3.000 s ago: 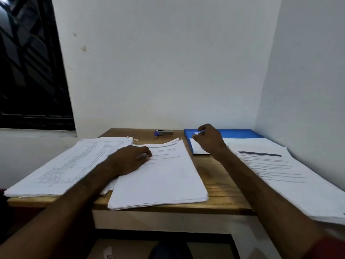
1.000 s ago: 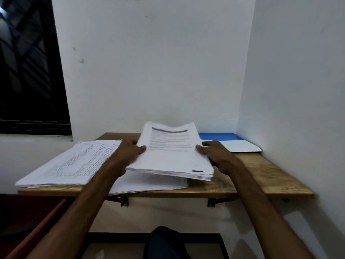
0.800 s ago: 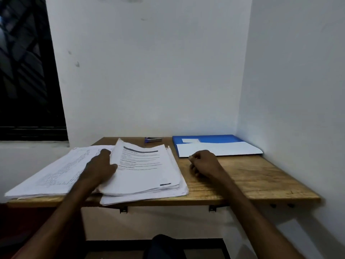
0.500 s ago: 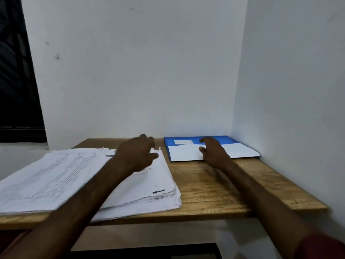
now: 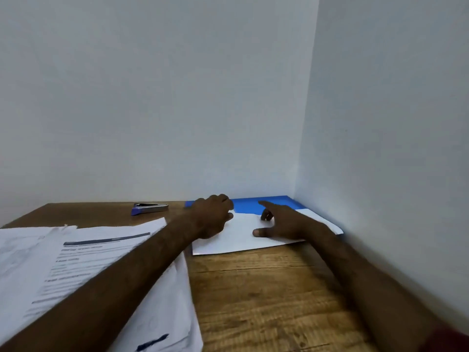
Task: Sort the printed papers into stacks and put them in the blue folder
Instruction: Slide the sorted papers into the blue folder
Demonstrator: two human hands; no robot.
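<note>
The blue folder (image 5: 264, 203) lies in the back right corner of the wooden table, with a white sheet (image 5: 236, 240) covering its near part. My left hand (image 5: 212, 217) is at the sheet's far left edge, fingers curled and thumb against the edge, pinching it. My right hand (image 5: 284, 223) rests on the sheet, index finger and thumb stretched out, the other fingers bent under. A thick stack of printed papers (image 5: 83, 262) lies at the near left under my left forearm, with another printed stack (image 5: 22, 240) beside it at the far left.
A small blue and silver stapler (image 5: 149, 208) lies at the back of the table (image 5: 266, 301), left of the folder. White walls close in the table at the back and on the right.
My left hand has left the paper stack and moved right to the white sheet on the folder. My right hand has stayed on that sheet. The camera has moved closer and to the right.
</note>
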